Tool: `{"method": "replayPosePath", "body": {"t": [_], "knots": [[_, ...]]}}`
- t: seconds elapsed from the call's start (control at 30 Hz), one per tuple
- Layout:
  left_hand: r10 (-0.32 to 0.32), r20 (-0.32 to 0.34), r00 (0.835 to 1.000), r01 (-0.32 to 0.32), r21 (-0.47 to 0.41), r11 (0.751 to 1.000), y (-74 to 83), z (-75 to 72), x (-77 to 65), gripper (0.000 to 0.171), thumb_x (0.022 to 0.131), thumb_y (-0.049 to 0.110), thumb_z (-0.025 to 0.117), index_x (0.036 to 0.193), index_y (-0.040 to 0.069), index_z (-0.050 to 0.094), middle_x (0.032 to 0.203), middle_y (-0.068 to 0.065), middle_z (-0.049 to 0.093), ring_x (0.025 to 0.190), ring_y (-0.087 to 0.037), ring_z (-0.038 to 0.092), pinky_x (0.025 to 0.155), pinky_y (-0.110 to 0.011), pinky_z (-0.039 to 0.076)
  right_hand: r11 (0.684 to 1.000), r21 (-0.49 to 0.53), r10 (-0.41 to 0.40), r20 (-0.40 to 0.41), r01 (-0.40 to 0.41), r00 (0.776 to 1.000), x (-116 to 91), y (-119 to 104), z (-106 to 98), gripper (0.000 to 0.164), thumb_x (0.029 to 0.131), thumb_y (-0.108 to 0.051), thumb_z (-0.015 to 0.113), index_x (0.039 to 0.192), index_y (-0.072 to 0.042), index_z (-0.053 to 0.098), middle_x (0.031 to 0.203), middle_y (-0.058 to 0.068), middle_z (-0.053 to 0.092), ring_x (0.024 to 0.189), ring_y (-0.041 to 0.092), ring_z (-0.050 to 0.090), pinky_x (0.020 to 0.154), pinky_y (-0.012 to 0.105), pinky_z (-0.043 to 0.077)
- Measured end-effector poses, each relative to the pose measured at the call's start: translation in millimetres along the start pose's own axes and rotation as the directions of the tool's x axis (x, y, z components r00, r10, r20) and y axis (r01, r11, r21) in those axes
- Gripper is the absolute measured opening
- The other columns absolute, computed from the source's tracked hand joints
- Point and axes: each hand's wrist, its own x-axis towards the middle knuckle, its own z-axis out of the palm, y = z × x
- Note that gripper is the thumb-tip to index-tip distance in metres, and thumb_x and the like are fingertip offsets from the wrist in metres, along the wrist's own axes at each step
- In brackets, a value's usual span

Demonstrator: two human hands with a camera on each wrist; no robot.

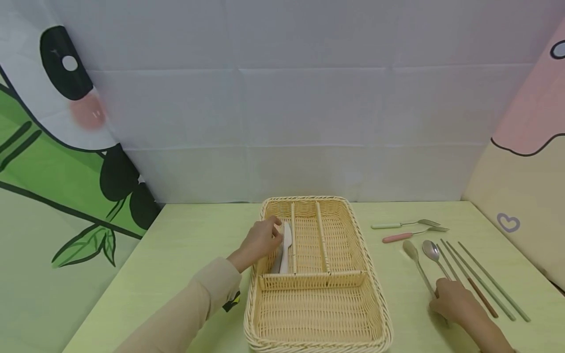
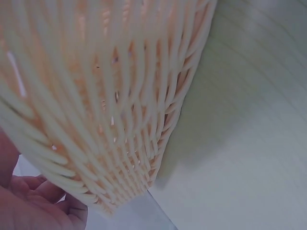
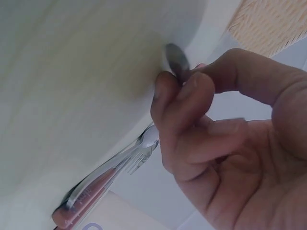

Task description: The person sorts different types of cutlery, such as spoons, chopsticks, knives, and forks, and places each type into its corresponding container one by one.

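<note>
A wicker basket (image 1: 312, 280) with several compartments stands on the table. In its back left compartment lie a pale knife (image 1: 286, 247) and, beside it, a darker grey piece (image 1: 276, 260), partly hidden. My left hand (image 1: 261, 239) is over that compartment, fingers loosely bent beside the pale knife, with nothing seen in its grasp. Right of the basket, my right hand (image 1: 456, 301) pinches the handle of a spoon (image 1: 411, 251); the right wrist view shows the spoon's end (image 3: 176, 60) poking out between the fingertips. A second spoon (image 1: 430, 250) lies beside that hand.
Two forks, one with a pale green handle (image 1: 386, 226) and one with a pink handle (image 1: 397, 238), lie at the back right. Several chopsticks (image 1: 494, 279) spread out right of the spoons. A cloth backdrop (image 1: 309, 108) rises behind the table (image 1: 212, 230).
</note>
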Motion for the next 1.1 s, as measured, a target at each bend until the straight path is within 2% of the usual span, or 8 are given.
{"method": "replayPosePath", "body": {"t": [0.1, 0.23, 0.53, 0.7, 0.93, 1.0, 1.1], "knots": [[0.01, 0.002, 1.0, -0.01, -0.033, 0.999, -1.0, -1.4, -0.6, 0.033, 0.089, 0.011, 0.052, 0.121, 0.003, 0.049, 0.093, -0.013, 0.065, 0.049, -0.012, 0.05, 0.045, -0.024, 0.038, 1.0, -0.009, -0.001, -0.001, 0.001, 1.0, 0, 1, 0, 0.016, 0.066, -0.001, 0.051, 0.061, -0.009, 0.037, 0.055, -0.001, 0.035, 0.049, 0.011, 0.032, 0.045, 0.024, 0.028], [0.029, 0.0, 1.0, -0.029, -0.066, 0.997, -1.2, -4.1, -2.3, 0.033, 0.09, 0.01, 0.052, 0.121, 0.001, 0.049, 0.09, -0.012, 0.065, 0.054, -0.012, 0.054, 0.048, -0.024, 0.04, 1.0, -0.003, -0.005, -0.004, 0.005, 1.0, 1, 2, 0, 0.019, 0.066, 0.0, 0.051, 0.06, -0.01, 0.036, 0.054, -0.002, 0.034, 0.047, 0.01, 0.031, 0.044, 0.022, 0.027], [0.086, -0.015, 0.996, -0.087, -0.066, 0.994, 3.2, -9.7, -8.6, 0.029, 0.089, 0.01, 0.051, 0.116, 0.002, 0.051, 0.086, -0.009, 0.063, 0.063, -0.011, 0.056, 0.052, -0.025, 0.044, 1.0, 0.002, -0.015, -0.022, 0.015, 1.0, 1, 1, 0, 0.021, 0.066, 0.001, 0.049, 0.054, -0.011, 0.037, 0.048, -0.004, 0.035, 0.041, 0.007, 0.029, 0.041, 0.018, 0.025], [0.088, -0.014, 0.996, -0.089, -0.06, 0.994, 5.3, -8.9, -7.9, 0.026, 0.089, 0.012, 0.054, 0.114, 0.005, 0.054, 0.086, -0.006, 0.064, 0.07, -0.014, 0.059, 0.057, -0.026, 0.047, 1.0, 0.01, -0.016, -0.028, 0.017, 0.999, 0, -2, -1, 0.023, 0.068, 0.0, 0.05, 0.052, -0.011, 0.037, 0.047, -0.003, 0.037, 0.039, 0.007, 0.034, 0.04, 0.018, 0.028], [0.096, -0.02, 0.995, -0.098, -0.087, 0.991, 14.0, -11.7, -12.1, 0.021, 0.089, 0.014, 0.057, 0.109, 0.008, 0.057, 0.087, -0.005, 0.063, 0.077, -0.016, 0.061, 0.06, -0.027, 0.049, 0.999, 0.033, -0.031, -0.071, 0.033, 0.997, -1, -8, -4, 0.033, 0.07, -0.001, 0.052, 0.047, -0.015, 0.033, 0.041, -0.008, 0.029, 0.036, 0.005, 0.032, 0.039, 0.017, 0.026], [0.114, -0.02, 0.993, -0.116, -0.1, 0.988, 17.5, -13.0, -14.8, 0.021, 0.089, 0.013, 0.057, 0.109, 0.007, 0.058, 0.087, -0.005, 0.064, 0.077, -0.016, 0.061, 0.061, -0.027, 0.05, 0.998, 0.046, -0.034, -0.075, 0.038, 0.997, -1, -11, -5, 0.028, 0.073, -0.002, 0.053, 0.05, -0.011, 0.039, 0.044, -0.007, 0.034, 0.039, 0.007, 0.036, 0.04, 0.018, 0.028], [0.141, -0.017, 0.99, -0.142, -0.119, 0.983, 22.6, -14.1, -18.3, 0.022, 0.089, 0.013, 0.057, 0.109, 0.005, 0.059, 0.086, -0.005, 0.064, 0.076, -0.017, 0.062, 0.063, -0.028, 0.05, 0.997, 0.067, -0.034, -0.073, 0.039, 0.997, -2, -15, -7, 0.014, 0.077, -0.004, 0.052, 0.063, -0.003, 0.049, 0.054, -0.001, 0.044, 0.046, 0.011, 0.042, 0.042, 0.021, 0.033]]}}
